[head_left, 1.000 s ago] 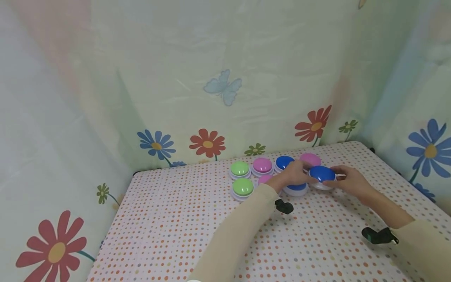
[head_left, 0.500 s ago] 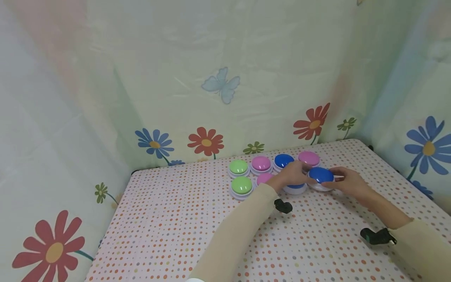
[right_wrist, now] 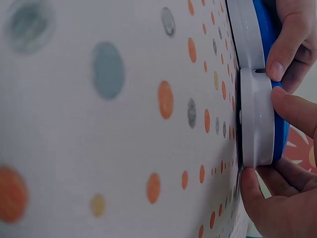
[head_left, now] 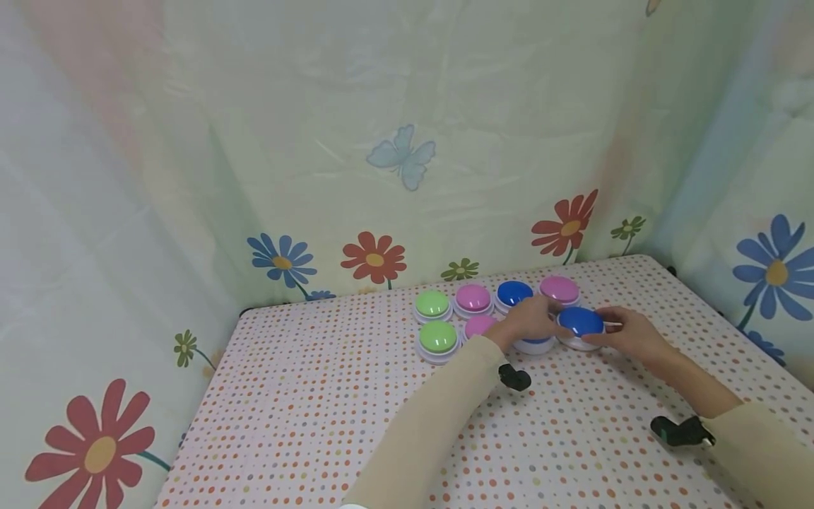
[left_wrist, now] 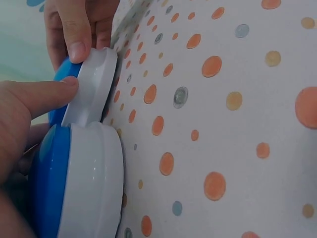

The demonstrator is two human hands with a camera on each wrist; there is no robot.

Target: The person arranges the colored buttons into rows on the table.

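Both hands are at a blue push button (head_left: 581,320) with a white round base, at the front right of a group of such buttons. My left hand (head_left: 534,318) holds its left side, thumb on the near edge. With thumb and fingers my right hand (head_left: 636,336) grips its right side. In the right wrist view, the base of the held button (right_wrist: 257,119) sits at the cloth, against its neighbour. That neighbour, another blue button (left_wrist: 94,173), is close under my left hand and partly hidden by it in the head view.
Behind stand a green button (head_left: 432,304), a pink button (head_left: 473,298), a blue button (head_left: 514,292) and another pink button (head_left: 559,289). In front are a green button (head_left: 438,338) and a partly covered pink button (head_left: 478,326). A dotted cloth (head_left: 305,410) covers the table, with a flowered curtain (head_left: 318,177) behind.
The held blue button has come down and slightly towards me, with both hands moving along. More of the pink button behind it now shows. The other buttons stay in place.
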